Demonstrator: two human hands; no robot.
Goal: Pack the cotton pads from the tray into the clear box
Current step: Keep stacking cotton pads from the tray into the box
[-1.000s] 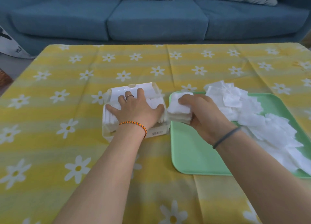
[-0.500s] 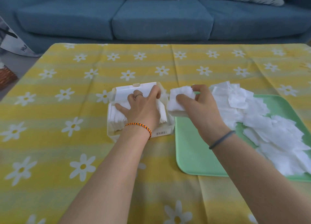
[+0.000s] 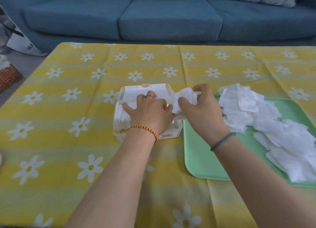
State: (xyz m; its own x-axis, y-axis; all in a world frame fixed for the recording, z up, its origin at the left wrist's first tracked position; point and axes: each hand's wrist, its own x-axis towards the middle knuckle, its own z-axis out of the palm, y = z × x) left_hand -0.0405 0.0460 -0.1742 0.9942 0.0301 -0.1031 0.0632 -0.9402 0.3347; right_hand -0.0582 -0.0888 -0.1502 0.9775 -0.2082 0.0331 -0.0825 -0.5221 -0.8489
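White cotton pads (image 3: 185, 97) bunch in the gripping right hand (image 3: 201, 114); left hand (image 3: 150, 114) presses flat inside clear box (image 3: 119, 133).

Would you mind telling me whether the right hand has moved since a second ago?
Yes. The right hand, gripping pads, has moved left off the tray toward the box.

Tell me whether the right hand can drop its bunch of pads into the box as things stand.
Probably not yet: the left hand lies flat across the pads in the clear box, covering most of the opening. The right hand grips its bunch at the box's right edge.
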